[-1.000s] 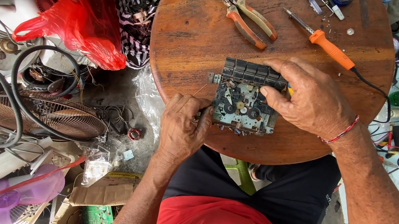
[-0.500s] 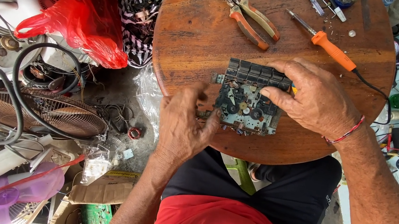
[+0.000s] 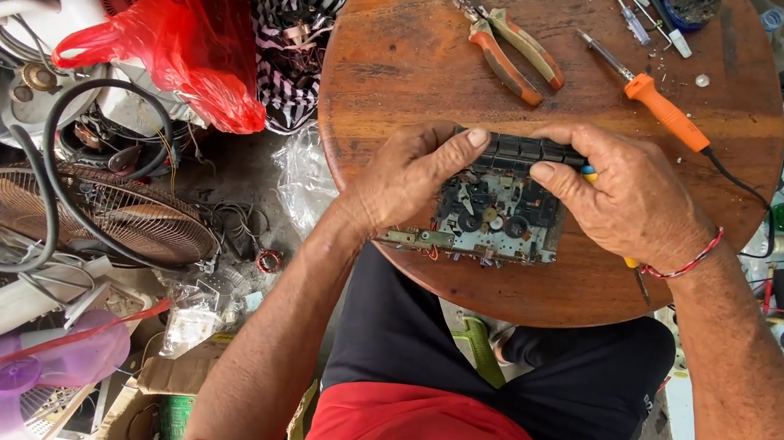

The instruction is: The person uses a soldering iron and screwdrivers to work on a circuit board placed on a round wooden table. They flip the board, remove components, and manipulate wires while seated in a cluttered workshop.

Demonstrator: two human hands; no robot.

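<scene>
Round wooden table (image 3: pixel 393 59) sits over your lap. At its near edge your left hand (image 3: pixel 408 177) and right hand (image 3: pixel 632 196) clasp the circuit mechanism (image 3: pixel 499 209) from both sides. Beyond lie pliers (image 3: pixel 506 43) and a soldering iron (image 3: pixel 664 110), near the far edge; bare wood between.

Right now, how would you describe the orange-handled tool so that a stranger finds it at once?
Find the round wooden table. On its far right part, beyond the right hand, lies the soldering iron. Unlike the pliers beside it, it has one straight orange handle and a black cord.
</scene>
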